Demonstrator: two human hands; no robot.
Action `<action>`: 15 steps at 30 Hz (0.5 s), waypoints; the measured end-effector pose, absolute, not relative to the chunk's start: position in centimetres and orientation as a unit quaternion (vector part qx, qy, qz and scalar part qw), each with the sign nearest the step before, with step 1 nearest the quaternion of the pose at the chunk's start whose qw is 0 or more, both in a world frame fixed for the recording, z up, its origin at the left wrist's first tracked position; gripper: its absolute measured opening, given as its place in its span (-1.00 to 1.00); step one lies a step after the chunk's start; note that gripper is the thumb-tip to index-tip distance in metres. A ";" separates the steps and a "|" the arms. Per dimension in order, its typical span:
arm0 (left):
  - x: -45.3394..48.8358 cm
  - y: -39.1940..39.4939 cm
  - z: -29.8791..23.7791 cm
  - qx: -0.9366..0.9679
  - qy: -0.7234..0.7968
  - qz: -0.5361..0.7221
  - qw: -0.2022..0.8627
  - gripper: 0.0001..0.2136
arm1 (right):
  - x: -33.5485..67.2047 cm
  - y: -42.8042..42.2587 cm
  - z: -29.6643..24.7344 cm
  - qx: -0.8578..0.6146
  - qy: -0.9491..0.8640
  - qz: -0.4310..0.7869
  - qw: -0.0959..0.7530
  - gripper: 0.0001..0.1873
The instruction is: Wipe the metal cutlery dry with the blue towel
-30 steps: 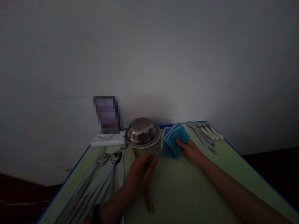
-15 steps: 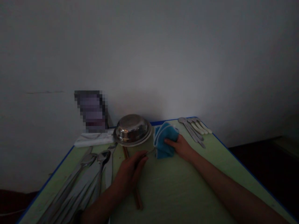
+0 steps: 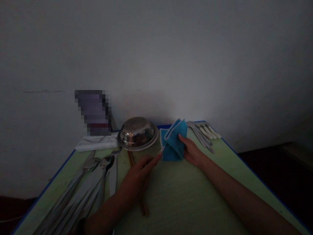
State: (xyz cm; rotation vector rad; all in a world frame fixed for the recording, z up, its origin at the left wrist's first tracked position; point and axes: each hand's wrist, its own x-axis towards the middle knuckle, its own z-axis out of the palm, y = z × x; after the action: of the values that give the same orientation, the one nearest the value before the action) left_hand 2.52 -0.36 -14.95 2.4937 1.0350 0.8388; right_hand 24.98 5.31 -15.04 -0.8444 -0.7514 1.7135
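Observation:
My right hand grips a folded blue cloth near the back middle of the green table. My left hand is closed on the handle of a thin metal utensil, whose far end goes into the cloth's fold and is hidden there. Both hands are just in front of an upturned steel bowl.
Several long steel spoons and ladles lie at the left. A row of white-handled spoons lies at the back right. Brown chopsticks run under my left hand. A white folded item and a blurred object sit by the wall.
The cloth has been lifted and its fold now stands more upright. My left hand has pushed the utensil further into it. The view has shifted slightly.

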 end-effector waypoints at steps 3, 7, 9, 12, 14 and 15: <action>2.6 -0.6 -14.9 0.874 0.359 0.277 0.173 -0.26 | 24.8 5.2 -15.0 -0.362 -0.305 0.713 0.517 -0.73; 2.8 -0.9 -14.4 0.869 0.353 0.274 0.210 -0.31 | 24.8 5.1 -15.0 -0.371 -0.291 0.707 0.528 -0.73; 2.9 -1.0 -14.0 0.857 0.366 0.281 0.231 -0.44 | 24.8 5.2 -15.0 -0.372 -0.276 0.702 0.541 -0.74; 2.9 -1.1 -13.7 0.835 0.385 0.299 0.254 -0.53 | 25.0 5.6 -15.1 -0.373 -0.255 0.696 0.558 -0.74; 2.9 -1.0 -13.8 0.830 0.381 0.316 0.257 -0.56 | 25.0 5.8 -15.2 -0.375 -0.247 0.693 0.565 -0.73; 2.9 -0.9 -13.9 0.830 0.378 0.320 0.256 -0.57 | 25.0 5.9 -15.2 -0.376 -0.245 0.690 0.568 -0.72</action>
State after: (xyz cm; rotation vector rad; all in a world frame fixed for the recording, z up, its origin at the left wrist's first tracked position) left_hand 2.89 -0.90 -13.86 2.2520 1.0261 0.8693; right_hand 25.03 5.87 -15.23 -0.8827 -0.5749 1.6219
